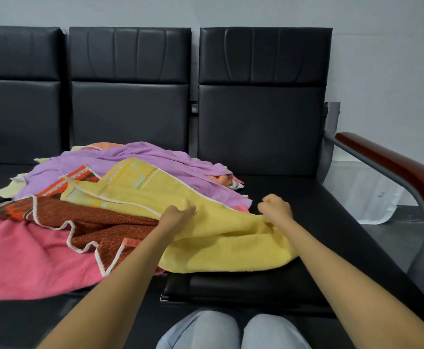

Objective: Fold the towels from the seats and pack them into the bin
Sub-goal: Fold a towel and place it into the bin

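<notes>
A heap of towels lies across the black seats. A yellow towel (221,238) is on top, spilling onto the right seat (331,222). Under it lie a brown patterned towel (100,222), a pink towel (29,260) and a purple towel (130,157). My left hand (175,217) rests on the yellow towel near its white-edged border, fingers stretched forward. My right hand (276,207) is curled into a fist and pinches the yellow towel's right edge. No bin is in view.
The row of black padded seats has tall backrests (261,96). A brown wooden armrest (394,170) on a grey metal frame closes the right end. A white plastic sheet (367,195) lies on the floor beyond it. My knees (231,331) are at the bottom edge.
</notes>
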A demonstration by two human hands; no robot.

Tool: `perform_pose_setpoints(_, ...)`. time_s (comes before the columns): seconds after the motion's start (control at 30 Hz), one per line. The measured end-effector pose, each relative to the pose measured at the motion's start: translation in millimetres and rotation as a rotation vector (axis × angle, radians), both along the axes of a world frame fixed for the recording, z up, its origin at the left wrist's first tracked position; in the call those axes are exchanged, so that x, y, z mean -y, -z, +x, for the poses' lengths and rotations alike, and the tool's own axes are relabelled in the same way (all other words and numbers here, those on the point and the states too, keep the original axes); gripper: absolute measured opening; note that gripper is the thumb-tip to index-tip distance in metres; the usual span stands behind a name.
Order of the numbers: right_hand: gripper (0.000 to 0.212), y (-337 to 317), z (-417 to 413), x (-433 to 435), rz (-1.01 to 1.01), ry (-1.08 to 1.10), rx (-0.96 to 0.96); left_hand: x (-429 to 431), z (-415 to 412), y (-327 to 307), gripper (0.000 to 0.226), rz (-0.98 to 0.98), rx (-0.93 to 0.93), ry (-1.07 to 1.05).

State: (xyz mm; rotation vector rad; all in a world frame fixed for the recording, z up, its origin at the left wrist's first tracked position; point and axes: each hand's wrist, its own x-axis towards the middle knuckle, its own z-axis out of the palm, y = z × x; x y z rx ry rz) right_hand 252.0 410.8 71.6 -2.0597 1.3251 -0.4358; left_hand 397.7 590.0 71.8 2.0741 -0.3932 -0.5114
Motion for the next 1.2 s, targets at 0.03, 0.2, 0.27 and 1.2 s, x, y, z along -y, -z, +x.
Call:
perform_pose_setpoints(0.03, 0.033, -1, 11, -6, -0.056, -0.092, -0.028, -1, -1, -3, 0.055, -0.036, -0.072, 0.003)
perform_pose_setpoints(0.2, 0.034, 2, 50, -37, -0.034, -0.452, -0.208, -10, -2, -11, 0.016, 0.151, -0.050, 0.164)
perform_pose_setpoints(0.27, 0.032, 1, 55, -42, 0.060, -0.467, -0.211, -13, -1, -10, 0.009, 0.132, -0.075, 0.164)
perform_pose_setpoints(1.2, 0.024, -122, -36, -50, -0.118, 0.277, 0.737, -37, -17, -105, 0.017, -0.271, 0.849, 0.163)
